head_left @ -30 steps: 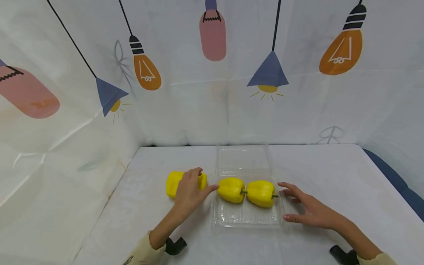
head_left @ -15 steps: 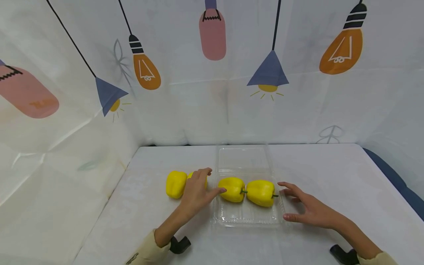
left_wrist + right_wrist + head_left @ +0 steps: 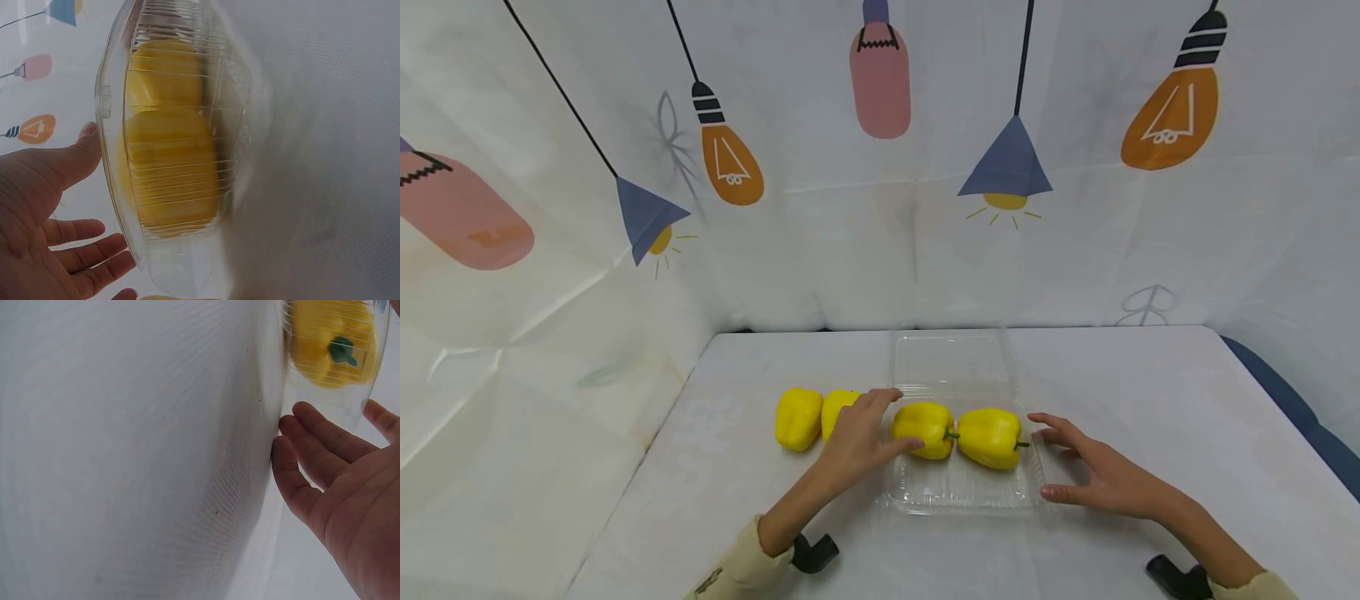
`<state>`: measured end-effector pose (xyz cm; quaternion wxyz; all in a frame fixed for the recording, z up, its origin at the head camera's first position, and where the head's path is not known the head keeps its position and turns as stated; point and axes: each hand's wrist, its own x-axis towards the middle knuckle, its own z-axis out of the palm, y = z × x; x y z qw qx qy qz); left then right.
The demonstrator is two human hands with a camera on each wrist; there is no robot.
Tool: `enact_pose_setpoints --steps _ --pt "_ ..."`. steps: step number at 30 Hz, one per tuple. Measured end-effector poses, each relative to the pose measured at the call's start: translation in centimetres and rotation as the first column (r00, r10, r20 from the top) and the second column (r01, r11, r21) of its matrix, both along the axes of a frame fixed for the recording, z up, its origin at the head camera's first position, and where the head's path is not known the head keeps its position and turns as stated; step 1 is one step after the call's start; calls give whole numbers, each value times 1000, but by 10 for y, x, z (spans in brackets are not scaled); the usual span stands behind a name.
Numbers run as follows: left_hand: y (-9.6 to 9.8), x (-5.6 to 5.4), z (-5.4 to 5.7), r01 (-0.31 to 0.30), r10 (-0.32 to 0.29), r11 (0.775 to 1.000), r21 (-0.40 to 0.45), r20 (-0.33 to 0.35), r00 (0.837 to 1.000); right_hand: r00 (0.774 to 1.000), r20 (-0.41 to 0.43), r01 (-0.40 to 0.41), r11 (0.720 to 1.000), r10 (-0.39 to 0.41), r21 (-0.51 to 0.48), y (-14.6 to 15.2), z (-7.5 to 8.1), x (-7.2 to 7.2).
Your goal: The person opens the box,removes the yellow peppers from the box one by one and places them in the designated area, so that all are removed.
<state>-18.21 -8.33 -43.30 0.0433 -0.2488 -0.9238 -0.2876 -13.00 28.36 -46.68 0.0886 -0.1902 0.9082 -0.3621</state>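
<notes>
A clear plastic clamshell container (image 3: 951,493) lies with its lid (image 3: 951,360) folded back, away from me. Inside sit two yellow bell peppers, a left one (image 3: 925,427) and a right one (image 3: 989,438), both on their sides. My left hand (image 3: 859,435) is at the container's left edge, its thumb overlapping the left pepper. In the left wrist view the thumb and fingers of the left hand (image 3: 44,206) are spread along the clear rim (image 3: 110,169). Beside the right wall, my right hand (image 3: 1101,479) has its fingers loosely bent and its palm facing the container, nothing held.
Two more yellow bell peppers, an outer one (image 3: 798,419) and one partly hidden behind the left hand (image 3: 835,412), lie left of the container. The white table (image 3: 1120,375) ends at a printed cloth backdrop (image 3: 820,250). Black wrist-camera mounts (image 3: 814,553) hang below both sleeves.
My left hand has moved right, from over the loose peppers to the container's left edge, uncovering more of those peppers. The right hand and the container have stayed put.
</notes>
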Motion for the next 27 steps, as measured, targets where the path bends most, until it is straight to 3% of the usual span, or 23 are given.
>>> enact_pose_setpoints --steps 17,27 --pt "10 -1 -2 77 -77 996 -40 -16 997 1000 -12 -11 1000 10 -7 2 -1 0" --pt "17 0 -4 71 -75 991 -113 -37 996 1000 -1 1 1000 -1 2 1 -1 0"
